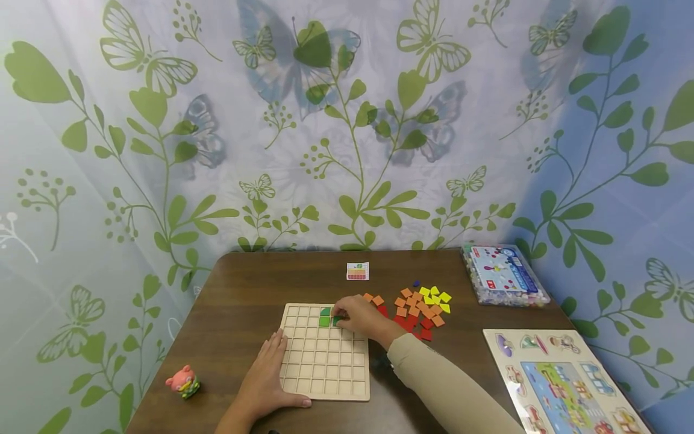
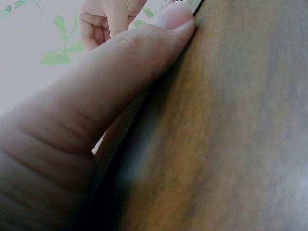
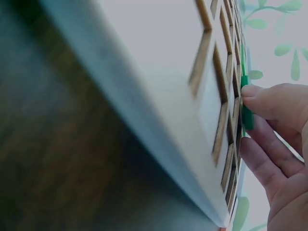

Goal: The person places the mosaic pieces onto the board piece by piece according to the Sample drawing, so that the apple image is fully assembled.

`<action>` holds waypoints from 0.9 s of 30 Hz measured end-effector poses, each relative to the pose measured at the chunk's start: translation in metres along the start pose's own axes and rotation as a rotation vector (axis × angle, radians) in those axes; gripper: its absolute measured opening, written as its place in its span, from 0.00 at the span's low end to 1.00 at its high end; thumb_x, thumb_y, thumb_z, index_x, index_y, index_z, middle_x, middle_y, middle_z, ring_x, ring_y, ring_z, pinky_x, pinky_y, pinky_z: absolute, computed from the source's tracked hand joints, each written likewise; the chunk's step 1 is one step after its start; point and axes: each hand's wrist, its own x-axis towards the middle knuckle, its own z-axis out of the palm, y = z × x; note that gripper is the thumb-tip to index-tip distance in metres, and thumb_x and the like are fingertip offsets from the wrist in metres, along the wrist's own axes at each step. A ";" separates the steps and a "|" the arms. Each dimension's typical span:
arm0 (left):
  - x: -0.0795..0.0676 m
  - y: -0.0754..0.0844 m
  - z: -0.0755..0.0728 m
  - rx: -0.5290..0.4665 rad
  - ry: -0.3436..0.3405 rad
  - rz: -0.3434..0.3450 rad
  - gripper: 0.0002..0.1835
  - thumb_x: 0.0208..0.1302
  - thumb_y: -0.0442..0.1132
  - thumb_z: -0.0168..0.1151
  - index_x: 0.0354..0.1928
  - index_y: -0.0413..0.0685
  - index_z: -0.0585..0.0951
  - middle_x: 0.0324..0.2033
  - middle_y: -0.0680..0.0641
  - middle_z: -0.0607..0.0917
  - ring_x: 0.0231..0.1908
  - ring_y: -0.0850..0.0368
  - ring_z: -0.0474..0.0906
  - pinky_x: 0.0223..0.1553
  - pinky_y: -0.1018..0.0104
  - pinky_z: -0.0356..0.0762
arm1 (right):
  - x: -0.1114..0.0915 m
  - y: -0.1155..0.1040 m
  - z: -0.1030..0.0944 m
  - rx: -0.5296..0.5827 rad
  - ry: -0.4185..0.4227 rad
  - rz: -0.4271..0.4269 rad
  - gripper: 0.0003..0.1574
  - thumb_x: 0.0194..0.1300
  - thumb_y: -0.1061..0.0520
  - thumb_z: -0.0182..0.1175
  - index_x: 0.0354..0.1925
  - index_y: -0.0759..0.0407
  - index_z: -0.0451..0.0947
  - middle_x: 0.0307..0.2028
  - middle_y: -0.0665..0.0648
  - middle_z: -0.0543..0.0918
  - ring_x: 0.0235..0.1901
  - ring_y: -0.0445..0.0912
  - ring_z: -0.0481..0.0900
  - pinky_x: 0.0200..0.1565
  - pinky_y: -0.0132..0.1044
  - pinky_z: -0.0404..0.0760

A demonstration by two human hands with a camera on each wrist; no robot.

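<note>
A light wooden grid board (image 1: 325, 367) lies on the brown table. Near its top edge, a few green tiles (image 1: 324, 321) sit in the cells. Above that same area, my right hand (image 1: 360, 316) pinches a dark green tile (image 3: 247, 103) between thumb and fingers, with the tile right at the grid's surface in the right wrist view. Fingers straight and thumb spread, my left hand (image 1: 265, 377) rests along the board's left edge and lower left corner. Its thumb (image 2: 125, 57) fills much of the left wrist view.
Loose orange tiles (image 1: 414, 301), red tiles (image 1: 426, 333) and yellow tiles (image 1: 444, 297) lie right of the board. A small pattern card (image 1: 358, 271) is behind it. Farther right are a plastic box (image 1: 504, 274) and a picture puzzle (image 1: 564, 386). A pink-headed figurine (image 1: 184, 381) stands left.
</note>
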 end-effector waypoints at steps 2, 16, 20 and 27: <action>0.000 0.000 0.000 0.001 -0.001 0.001 0.84 0.29 0.87 0.72 0.77 0.26 0.62 0.79 0.31 0.56 0.78 0.36 0.51 0.77 0.43 0.50 | 0.001 -0.001 0.001 -0.017 -0.006 -0.001 0.12 0.65 0.65 0.74 0.46 0.56 0.88 0.43 0.50 0.88 0.43 0.40 0.85 0.45 0.29 0.84; 0.000 0.002 -0.001 0.011 -0.004 -0.003 0.84 0.29 0.87 0.71 0.77 0.26 0.62 0.79 0.32 0.56 0.78 0.36 0.51 0.77 0.44 0.50 | 0.003 -0.004 0.004 0.002 0.012 0.034 0.08 0.63 0.64 0.77 0.39 0.52 0.91 0.38 0.44 0.89 0.41 0.35 0.85 0.44 0.28 0.84; 0.000 0.001 0.000 0.011 -0.006 -0.005 0.84 0.29 0.87 0.72 0.77 0.27 0.61 0.80 0.32 0.56 0.79 0.37 0.51 0.78 0.48 0.48 | 0.003 -0.006 0.004 0.002 0.020 0.050 0.08 0.64 0.65 0.76 0.39 0.52 0.92 0.38 0.45 0.90 0.41 0.37 0.86 0.44 0.28 0.84; -0.001 0.000 0.002 0.006 -0.004 -0.012 0.84 0.28 0.87 0.72 0.78 0.27 0.61 0.80 0.33 0.56 0.79 0.38 0.50 0.79 0.53 0.44 | 0.002 -0.011 0.004 -0.036 0.037 0.068 0.10 0.65 0.67 0.73 0.38 0.51 0.93 0.39 0.45 0.91 0.40 0.39 0.86 0.41 0.29 0.84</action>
